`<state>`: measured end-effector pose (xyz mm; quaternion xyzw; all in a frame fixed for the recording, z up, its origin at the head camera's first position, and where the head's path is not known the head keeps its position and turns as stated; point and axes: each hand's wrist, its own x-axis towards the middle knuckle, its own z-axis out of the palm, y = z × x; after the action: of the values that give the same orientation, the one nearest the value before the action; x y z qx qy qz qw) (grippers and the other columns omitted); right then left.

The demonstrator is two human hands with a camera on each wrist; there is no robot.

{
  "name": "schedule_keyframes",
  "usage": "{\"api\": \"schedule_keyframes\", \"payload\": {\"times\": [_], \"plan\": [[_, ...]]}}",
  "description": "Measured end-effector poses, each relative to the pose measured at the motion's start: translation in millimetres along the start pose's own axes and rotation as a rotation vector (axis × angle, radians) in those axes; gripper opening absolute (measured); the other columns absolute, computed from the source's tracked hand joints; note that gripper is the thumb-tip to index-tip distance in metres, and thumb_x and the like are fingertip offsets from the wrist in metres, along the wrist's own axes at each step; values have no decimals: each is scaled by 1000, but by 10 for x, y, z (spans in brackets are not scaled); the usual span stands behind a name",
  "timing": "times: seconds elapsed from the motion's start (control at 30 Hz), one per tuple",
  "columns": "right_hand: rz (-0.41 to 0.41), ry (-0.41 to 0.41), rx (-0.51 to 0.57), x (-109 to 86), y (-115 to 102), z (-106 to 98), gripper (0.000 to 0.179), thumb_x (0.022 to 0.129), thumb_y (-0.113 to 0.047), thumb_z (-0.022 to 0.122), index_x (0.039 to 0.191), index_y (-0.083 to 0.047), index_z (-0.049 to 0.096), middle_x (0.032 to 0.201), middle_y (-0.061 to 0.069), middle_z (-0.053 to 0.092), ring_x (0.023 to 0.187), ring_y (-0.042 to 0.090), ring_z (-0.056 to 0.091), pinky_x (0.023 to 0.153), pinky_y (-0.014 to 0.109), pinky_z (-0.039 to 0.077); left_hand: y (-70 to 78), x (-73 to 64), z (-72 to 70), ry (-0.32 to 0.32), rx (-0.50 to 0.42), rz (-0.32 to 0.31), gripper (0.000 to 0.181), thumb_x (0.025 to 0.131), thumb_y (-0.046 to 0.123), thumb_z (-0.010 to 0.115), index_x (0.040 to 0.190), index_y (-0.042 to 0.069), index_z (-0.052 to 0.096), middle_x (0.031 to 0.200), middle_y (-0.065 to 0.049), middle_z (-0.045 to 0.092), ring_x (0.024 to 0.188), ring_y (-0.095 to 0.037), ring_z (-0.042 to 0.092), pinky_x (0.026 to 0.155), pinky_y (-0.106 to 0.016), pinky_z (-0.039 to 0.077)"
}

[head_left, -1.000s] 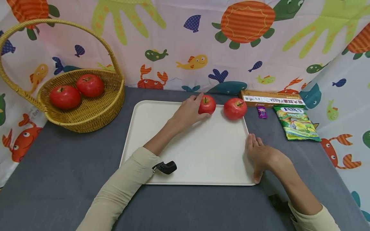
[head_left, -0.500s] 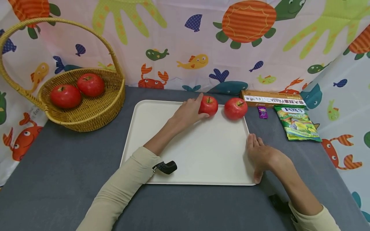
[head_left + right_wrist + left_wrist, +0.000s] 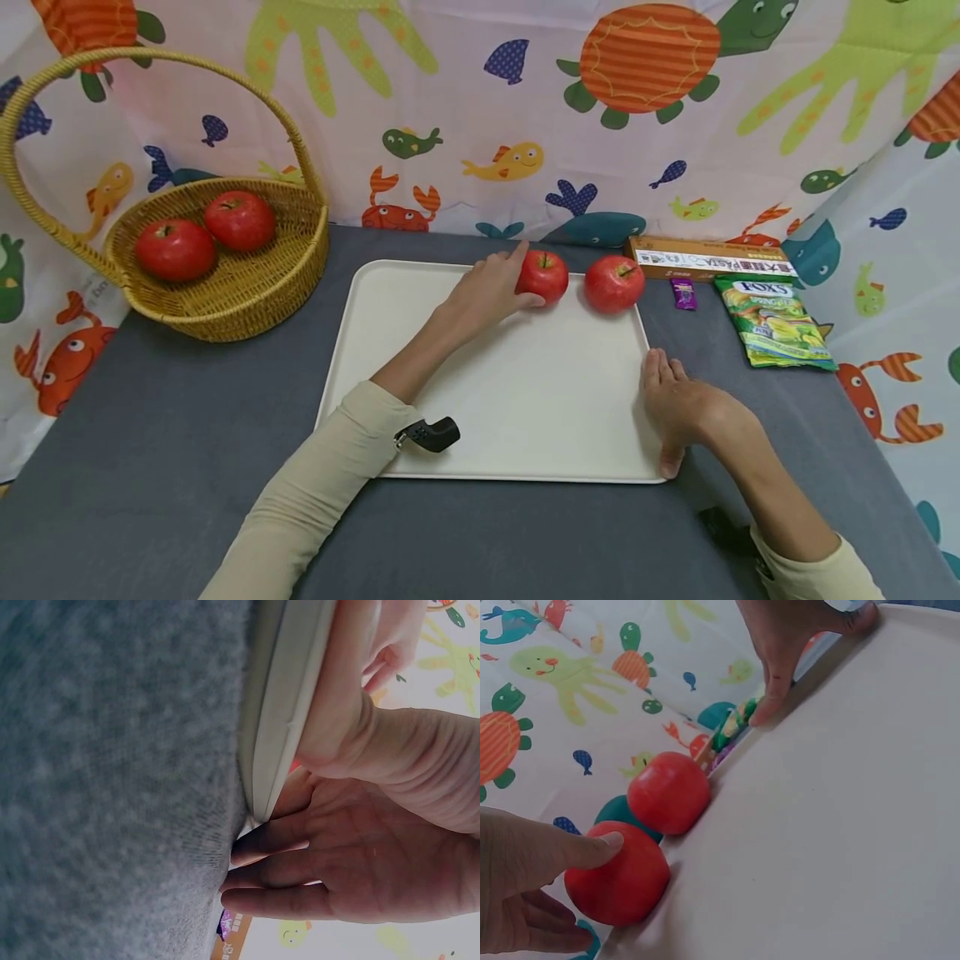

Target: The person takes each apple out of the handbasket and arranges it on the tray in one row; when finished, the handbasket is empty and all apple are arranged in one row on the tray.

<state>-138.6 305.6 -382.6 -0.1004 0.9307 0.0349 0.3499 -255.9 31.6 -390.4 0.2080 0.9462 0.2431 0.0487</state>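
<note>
Packet [image 3: 776, 325] reads FOX'S; box [image 3: 712, 258], PASTA; left hand [image 3: 486, 293] holds apple [image 3: 546, 277].

At twelve o'clock, a sea-animal cloth [image 3: 468, 108] is hanging. Toward six o'clock, a grey tablecloth [image 3: 525, 537] is spreading.

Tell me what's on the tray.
The right apple rests on the tray, in its far right corner. The left apple, beside it, is held by the left hand. From above, the left forearm hides one strip; the surface under the apples is covered.
</note>
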Motion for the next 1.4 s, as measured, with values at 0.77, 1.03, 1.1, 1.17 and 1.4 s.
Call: {"api": "schedule_keyframes", "payload": {"times": [0.77, 1.03, 1.1, 1.17, 1.4], "plan": [[3, 2, 7, -3, -4, -11, 167, 46, -44, 103, 157, 20, -3, 165, 46, -2, 152, 66, 8, 123, 74, 21, -266, -338, -921, 90, -4, -62, 85, 98, 45, 70, 166, 14, 29, 168, -11, 41, 156, -33, 40, 122, -53, 43], [-3, 3, 2, -48, -49, -31, 167, 46, -42, 103, 156, 22, -5, 164, 47, -5, 151, 67, 6, 123, 73, 21, -494, -606, -1366, 210, -47, -90, 74, 101, 40, 69, 163, 15, 37, 158, -16, 53, 139, -37, 57, 115, -54, 49], [-4, 6, 4, -53, -55, -33, 166, 46, -42, 103, 156, 22, -5, 164, 46, -4, 151, 67, 6, 122, 73, 22, -551, -687, -1460, 232, -48, -109, 72, 102, 38, 67, 163, 14, 37, 158, -17, 53, 136, -39, 59, 114, -55, 50], [-3, 8, 7, -54, -58, -29, 166, 46, -42, 103, 156, 22, -5, 164, 46, -4, 152, 67, 6, 122, 74, 22, -611, -769, -1547, 257, -57, -133, 71, 102, 38, 66, 163, 15, 37, 158, -17, 52, 134, -38, 61, 112, -56, 51], [5, 9, 3, -72, -64, -22, 166, 46, -42, 103, 156, 22, -4, 164, 47, -3, 151, 67, 8, 123, 73, 22, -1002, -990, -1787, 309, -84, -264, 75, 102, 51, 61, 165, 22, 33, 160, -18, 51, 137, -42, 59, 106, -64, 53]]}}
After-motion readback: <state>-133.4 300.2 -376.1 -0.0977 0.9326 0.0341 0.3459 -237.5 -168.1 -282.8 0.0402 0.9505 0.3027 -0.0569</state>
